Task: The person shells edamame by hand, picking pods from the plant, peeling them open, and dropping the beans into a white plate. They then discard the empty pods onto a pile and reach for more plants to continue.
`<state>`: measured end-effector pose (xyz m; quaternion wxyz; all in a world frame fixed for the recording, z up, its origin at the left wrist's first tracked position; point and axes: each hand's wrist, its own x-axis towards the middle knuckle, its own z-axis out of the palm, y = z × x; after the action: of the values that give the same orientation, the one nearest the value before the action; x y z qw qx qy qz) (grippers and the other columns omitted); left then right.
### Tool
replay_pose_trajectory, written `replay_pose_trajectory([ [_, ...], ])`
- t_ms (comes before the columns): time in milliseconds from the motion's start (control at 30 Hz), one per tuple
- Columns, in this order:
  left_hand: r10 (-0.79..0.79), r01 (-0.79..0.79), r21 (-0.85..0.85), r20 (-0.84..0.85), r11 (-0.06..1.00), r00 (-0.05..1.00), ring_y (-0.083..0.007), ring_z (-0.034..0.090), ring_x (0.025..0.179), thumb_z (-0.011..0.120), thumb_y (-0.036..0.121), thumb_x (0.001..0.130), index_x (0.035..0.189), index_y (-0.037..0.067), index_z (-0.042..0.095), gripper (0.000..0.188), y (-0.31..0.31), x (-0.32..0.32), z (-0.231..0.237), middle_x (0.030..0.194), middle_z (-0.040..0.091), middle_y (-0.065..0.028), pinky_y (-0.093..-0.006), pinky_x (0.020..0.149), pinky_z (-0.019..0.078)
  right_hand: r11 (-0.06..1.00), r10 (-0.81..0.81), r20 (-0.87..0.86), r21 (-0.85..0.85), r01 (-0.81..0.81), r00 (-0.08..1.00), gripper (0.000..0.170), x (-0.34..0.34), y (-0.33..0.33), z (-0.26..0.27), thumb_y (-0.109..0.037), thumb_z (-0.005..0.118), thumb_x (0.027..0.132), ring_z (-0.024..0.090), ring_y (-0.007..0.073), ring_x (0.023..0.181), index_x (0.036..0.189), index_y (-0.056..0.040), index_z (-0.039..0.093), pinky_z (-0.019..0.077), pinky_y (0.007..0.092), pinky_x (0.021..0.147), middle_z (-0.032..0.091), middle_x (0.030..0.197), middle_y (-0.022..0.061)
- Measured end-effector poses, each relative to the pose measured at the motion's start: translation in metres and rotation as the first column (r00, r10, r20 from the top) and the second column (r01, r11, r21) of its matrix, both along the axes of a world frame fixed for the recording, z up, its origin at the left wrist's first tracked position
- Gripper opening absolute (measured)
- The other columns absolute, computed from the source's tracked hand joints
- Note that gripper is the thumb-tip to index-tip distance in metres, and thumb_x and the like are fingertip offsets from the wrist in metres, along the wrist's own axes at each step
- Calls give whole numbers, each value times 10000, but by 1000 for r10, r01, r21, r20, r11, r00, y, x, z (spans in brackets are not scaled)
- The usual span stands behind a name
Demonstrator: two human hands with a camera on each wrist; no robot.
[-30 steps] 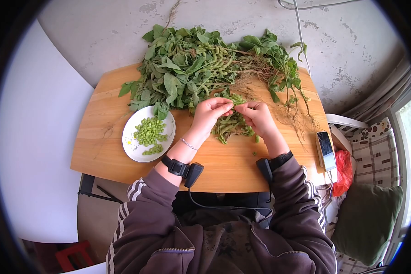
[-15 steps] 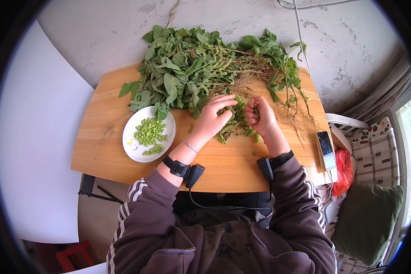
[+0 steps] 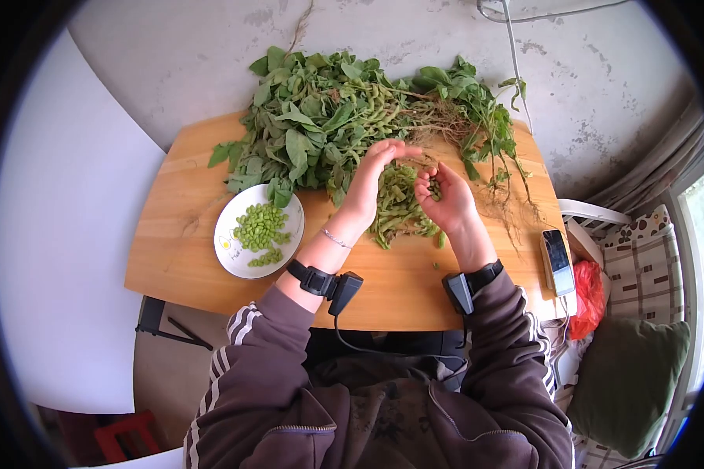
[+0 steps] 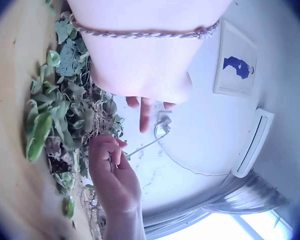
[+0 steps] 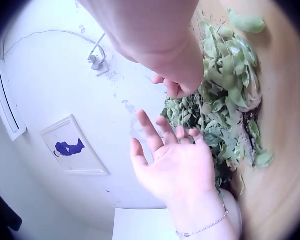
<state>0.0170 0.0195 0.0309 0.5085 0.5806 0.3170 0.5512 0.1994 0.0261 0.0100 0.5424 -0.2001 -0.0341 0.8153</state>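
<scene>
My left hand (image 3: 366,186) is raised above the table, fingers extended; its bare palm shows in the right wrist view (image 5: 177,167). Just right of it, my right hand (image 3: 452,205) is turned palm up, with fingers curled round several green beans (image 3: 435,188). The left wrist view also shows this curled right hand (image 4: 115,180). Below and between the hands lies a pile of green pods (image 3: 399,205). Shelled beans (image 3: 260,227) lie in a white plate (image 3: 244,264) on the left.
Leafy plants (image 3: 297,133) cover the back of the wooden table (image 3: 180,258), with roots and stems (image 3: 446,117) towards the right. A phone (image 3: 557,254) lies at the right edge. Behind the table stands a wall (image 3: 399,31).
The hands have parted from where their fingertips met over the pods. My left fingers have straightened and moved up; my right hand has turned, showing beans in its curled fingers.
</scene>
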Motion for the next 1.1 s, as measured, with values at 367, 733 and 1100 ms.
replay_pose_trajectory([
  [367,389,79,-510,739,856,550,-182,561,1111,400,331,1051,1231,-16,584,432,7,47,-15,1278,602,-96,-346,1045,427,974,-175,248,185,131,953,533,-51,6,27,-349,323,1060,605,217,957,1033,42,685,458,342,940,694,978,126],
  [733,498,209,-569,810,795,311,-175,509,1172,374,319,1065,1136,99,537,282,-4,58,-16,1191,573,-19,-402,1081,404,827,-226,600,535,-175,767,653,-60,-6,40,-433,234,1082,575,231,1083,1153,43,676,373,375,1071,680,1201,161],
  [1100,543,306,-566,823,766,164,-221,587,1074,400,249,1072,1059,9,613,322,-2,38,-18,1072,602,-101,-377,975,533,797,-174,301,602,-46,938,596,-56,-11,46,-410,285,1079,434,272,1359,1499,9,333,264,372,1178,428,1518,204],
])
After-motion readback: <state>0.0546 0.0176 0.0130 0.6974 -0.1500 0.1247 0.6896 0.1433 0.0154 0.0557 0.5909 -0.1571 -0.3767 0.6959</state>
